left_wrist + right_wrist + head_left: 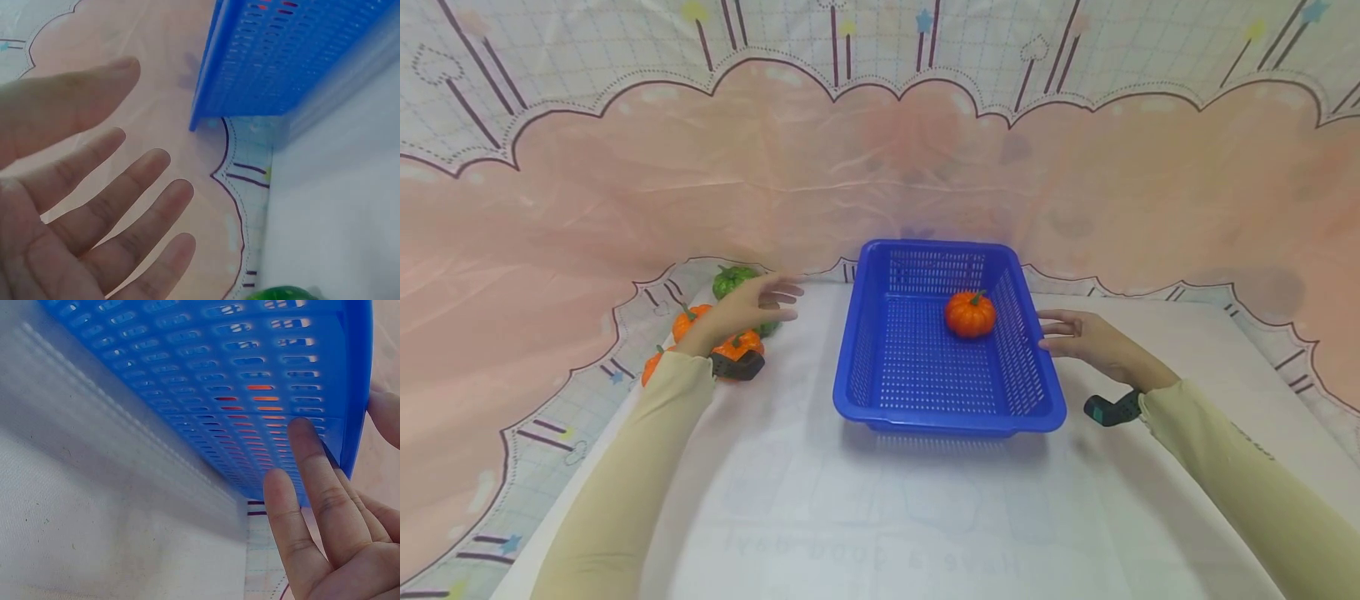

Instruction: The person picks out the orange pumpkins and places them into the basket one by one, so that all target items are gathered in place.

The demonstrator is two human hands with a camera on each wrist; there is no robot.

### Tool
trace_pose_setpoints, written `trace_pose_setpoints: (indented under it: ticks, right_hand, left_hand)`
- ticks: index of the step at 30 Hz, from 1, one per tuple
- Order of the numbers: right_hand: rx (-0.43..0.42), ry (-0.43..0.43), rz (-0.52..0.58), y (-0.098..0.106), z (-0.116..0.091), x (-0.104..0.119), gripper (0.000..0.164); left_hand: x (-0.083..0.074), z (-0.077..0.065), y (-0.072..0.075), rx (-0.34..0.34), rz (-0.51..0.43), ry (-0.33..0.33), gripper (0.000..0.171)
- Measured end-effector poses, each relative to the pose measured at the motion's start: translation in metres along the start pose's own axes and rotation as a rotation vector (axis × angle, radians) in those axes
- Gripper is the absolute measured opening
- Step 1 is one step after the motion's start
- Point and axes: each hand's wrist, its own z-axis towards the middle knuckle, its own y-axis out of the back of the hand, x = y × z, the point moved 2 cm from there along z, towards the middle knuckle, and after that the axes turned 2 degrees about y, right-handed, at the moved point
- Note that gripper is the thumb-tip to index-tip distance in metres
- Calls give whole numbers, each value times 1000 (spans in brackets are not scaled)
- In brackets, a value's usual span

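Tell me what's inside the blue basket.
One orange pumpkin, stem up, sits inside the blue basket, nearer its right side in the head view. The spot beneath it is covered and can't be seen.

I count four orange pumpkins: one (970, 316) inside and three (685, 327) (651, 367) (742, 343) by my left arm. Green ones: one (730, 283) plainly, plus a green patch (767, 329) half hidden by my left fingers (119, 194), perhaps a second; I cannot tell. There is one blue basket (947, 422), one tabletop (775, 467), two black wrist cameras (739, 365) (1116, 409) and two sleeves (625, 467) (1232, 467), both mine.
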Motion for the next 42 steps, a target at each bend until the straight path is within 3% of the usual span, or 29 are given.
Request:
trace_pose_setpoints:
  ticks: [14, 23, 30, 42]
  right_hand:
    - [-5, -15, -12, -1, -4, 5, 77]
    - [2, -14, -21, -2, -4, 5, 77]
    - [-1, -17, -26, -2, -4, 5, 77]
    - [-2, -26, -18, -3, -3, 5, 78]
  left_hand:
    - [24, -17, 4, -54, -39, 43, 59]
    - [39, -31, 7, -109, -38, 106, 63]
    - [48, -39, 10, -192, -15, 66, 58]
    - [60, -49, 12, -215, 105, 135, 57]
